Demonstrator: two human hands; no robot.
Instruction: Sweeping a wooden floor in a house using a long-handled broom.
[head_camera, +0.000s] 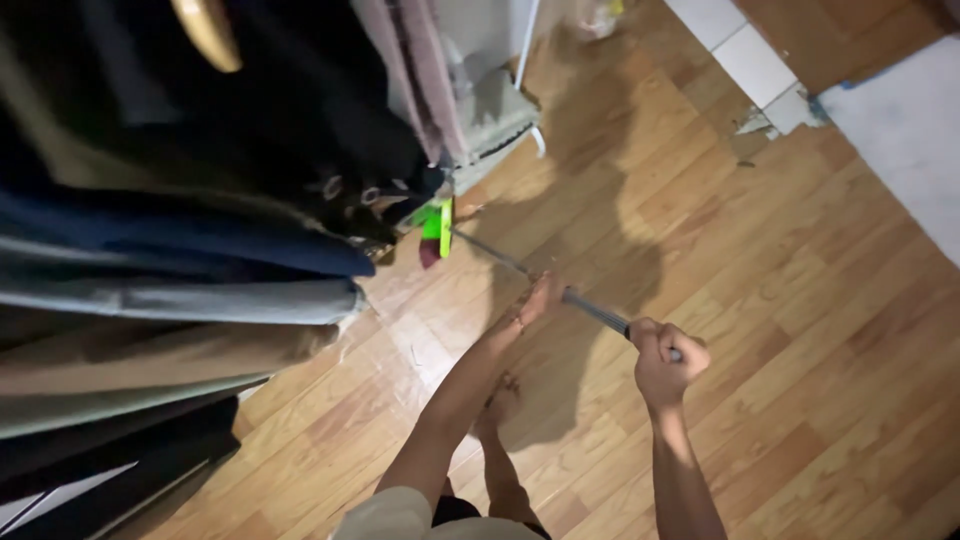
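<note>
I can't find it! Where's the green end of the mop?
In the head view, the green mop head sits left of centre on the wooden floor, tucked under the hanging clothes.

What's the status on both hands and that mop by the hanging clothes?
Left hand gripping mop handle mid-shaft; right hand clamped at its top end. Green mop head on the wood floor, tucked under hanging clothes. Clothes crowd the head.

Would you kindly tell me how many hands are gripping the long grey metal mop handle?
2. The left hand holds the long grey metal mop handle midway down; the right hand grips its upper end. The green mop head sits partly hidden under hanging clothes.
</note>
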